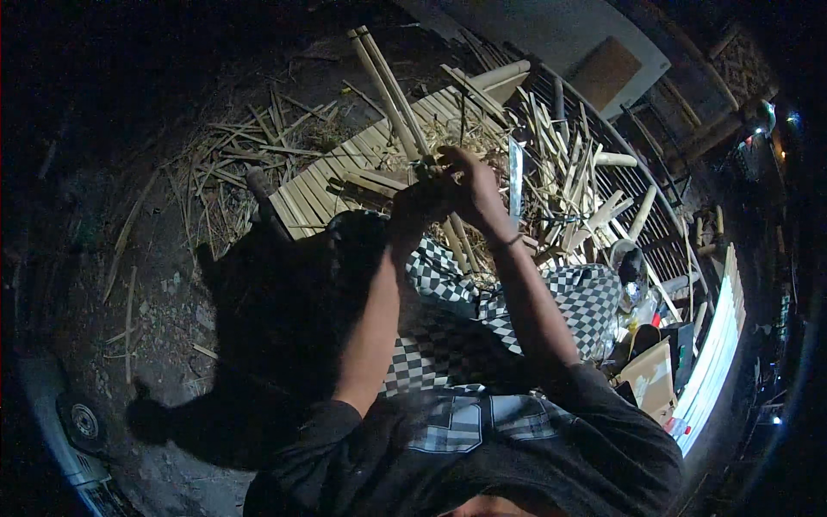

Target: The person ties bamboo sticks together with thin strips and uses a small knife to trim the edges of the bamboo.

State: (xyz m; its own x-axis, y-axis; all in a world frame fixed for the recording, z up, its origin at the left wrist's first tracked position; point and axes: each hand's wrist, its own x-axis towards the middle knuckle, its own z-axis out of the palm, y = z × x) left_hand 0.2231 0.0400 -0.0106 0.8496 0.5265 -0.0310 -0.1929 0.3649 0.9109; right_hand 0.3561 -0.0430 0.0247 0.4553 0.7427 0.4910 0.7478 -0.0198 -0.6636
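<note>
Two long, pale bamboo strips point(385, 86) rise side by side from my hands toward the far side, leaning left. Their lower ends show below my hands, over my lap. My left hand point(415, 207), mostly in shadow, is closed around the strips. Just right of it, my right hand point(472, 183) has its fingers bent in at the strips; what lies between its fingertips is hidden. A shiny flat blade-like piece point(515, 177) stands just beyond my right wrist. Black-and-white checkered cloth point(560, 302) covers my legs beneath my forearms.
Ahead lies a slatted bamboo panel point(301, 196) strewn with shavings. Split bamboo pieces point(250, 146) are heaped on the dark ground to its left, with more offcuts point(568, 172) on its right. A cardboard box point(650, 379) stands at my right, near a curved slatted edge point(668, 224).
</note>
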